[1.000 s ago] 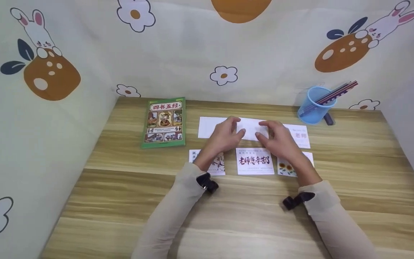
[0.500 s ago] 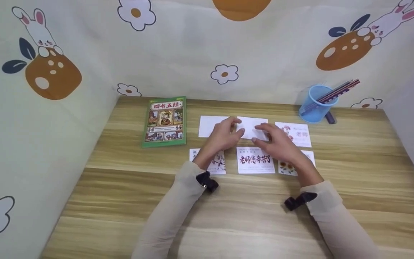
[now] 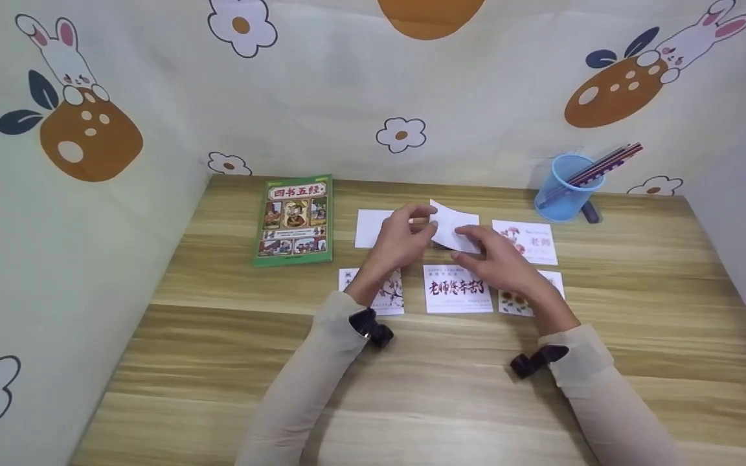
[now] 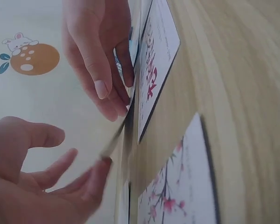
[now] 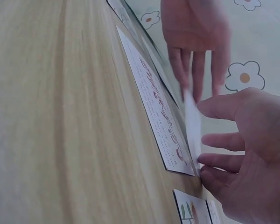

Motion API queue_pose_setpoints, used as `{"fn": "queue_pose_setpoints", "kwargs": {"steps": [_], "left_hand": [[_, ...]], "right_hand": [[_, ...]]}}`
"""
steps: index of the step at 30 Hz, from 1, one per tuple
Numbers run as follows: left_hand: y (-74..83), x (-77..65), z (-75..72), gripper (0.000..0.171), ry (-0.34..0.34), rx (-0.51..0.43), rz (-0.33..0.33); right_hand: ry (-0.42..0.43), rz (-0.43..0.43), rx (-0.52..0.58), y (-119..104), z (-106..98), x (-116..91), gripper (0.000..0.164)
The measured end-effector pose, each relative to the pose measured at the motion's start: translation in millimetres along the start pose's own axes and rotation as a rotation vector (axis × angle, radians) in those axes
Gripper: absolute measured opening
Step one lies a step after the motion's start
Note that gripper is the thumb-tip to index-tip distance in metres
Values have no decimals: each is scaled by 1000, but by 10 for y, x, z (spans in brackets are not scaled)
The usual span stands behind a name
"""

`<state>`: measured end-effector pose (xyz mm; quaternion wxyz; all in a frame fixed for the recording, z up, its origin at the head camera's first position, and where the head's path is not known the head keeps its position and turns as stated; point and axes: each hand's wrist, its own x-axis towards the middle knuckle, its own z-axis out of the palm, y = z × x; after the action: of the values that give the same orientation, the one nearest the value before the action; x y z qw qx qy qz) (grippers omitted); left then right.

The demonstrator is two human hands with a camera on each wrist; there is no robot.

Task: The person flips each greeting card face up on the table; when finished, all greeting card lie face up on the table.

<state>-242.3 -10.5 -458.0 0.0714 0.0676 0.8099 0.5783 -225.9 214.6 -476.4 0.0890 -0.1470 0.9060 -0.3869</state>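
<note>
My left hand point(image 3: 405, 236) pinches the left edge of a blank white card point(image 3: 451, 226) between thumb and fingertips, and that edge is lifted and bent off the table. Over the card's right part, the fingertips of my right hand point(image 3: 502, 259) touch it, with fingers loosely bent. The left wrist view shows the card's raised edge meeting a fingertip of the left hand point(image 4: 51, 182). Below lies a card with red lettering point(image 3: 457, 289). A plain white card point(image 3: 373, 228) sits to the left, partly behind the left hand, and a flower card point(image 3: 528, 243) to the right.
A blossom card point(image 3: 389, 294) and a sunflower card point(image 3: 515, 301) lie partly under the forearms. The green book point(image 3: 294, 220) is at the back left. A blue pencil cup point(image 3: 564, 194) stands at the back right, beside a dark object point(image 3: 590, 211).
My left hand has raised the left edge of the middle blank card, which lay flat half a second ago. My right hand has shifted slightly left, uncovering the flower card.
</note>
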Motion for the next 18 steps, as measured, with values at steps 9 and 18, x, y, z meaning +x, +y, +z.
{"fn": "queue_pose_setpoints", "kwargs": {"steps": [9, 18], "left_hand": [[13, 36, 67, 43, 41, -247, 102], [-3, 12, 118, 35, -107, -169, 230]], "right_hand": [[114, -87, 113, -10, 18, 22, 47], [173, -161, 298, -99, 17, 17, 63]]}}
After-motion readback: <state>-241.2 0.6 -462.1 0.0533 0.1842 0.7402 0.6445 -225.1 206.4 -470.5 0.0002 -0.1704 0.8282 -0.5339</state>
